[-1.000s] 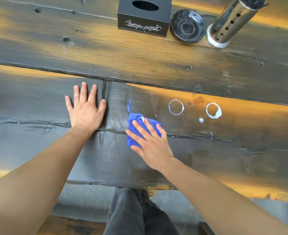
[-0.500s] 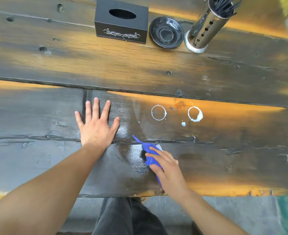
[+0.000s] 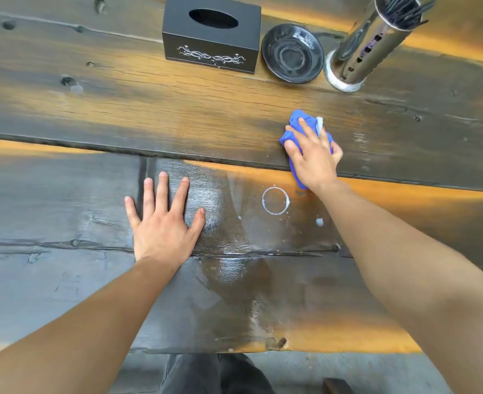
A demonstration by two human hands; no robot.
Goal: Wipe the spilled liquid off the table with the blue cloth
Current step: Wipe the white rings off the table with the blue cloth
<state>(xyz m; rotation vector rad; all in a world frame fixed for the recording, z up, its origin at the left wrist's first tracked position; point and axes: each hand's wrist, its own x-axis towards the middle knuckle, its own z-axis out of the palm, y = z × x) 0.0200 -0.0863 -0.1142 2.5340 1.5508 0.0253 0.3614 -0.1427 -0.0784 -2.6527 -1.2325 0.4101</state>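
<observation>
My right hand [image 3: 314, 155] presses the crumpled blue cloth [image 3: 301, 120] flat onto the far plank of the dark wooden table [image 3: 121, 115], fingers spread over it. Just below the hand, a white ring of spilled liquid [image 3: 276, 201] marks the near plank, with a small white drop [image 3: 319, 222] to its right. A second ring cannot be seen; my right forearm covers that spot. A wet shiny streak [image 3: 229, 263] runs down the near plank. My left hand [image 3: 163, 223] lies flat and open on the table, left of the wet patch.
At the table's far side stand a black tissue box [image 3: 210, 38], a black saucer [image 3: 293, 54] and a perforated steel holder [image 3: 362, 52] with dark sticks. The table's near edge [image 3: 234, 349] runs above my dark trousers [image 3: 214, 373].
My right hand has carried the cloth from the near plank up and to the right, past the rings, onto the far plank. My left hand has stayed flat in place.
</observation>
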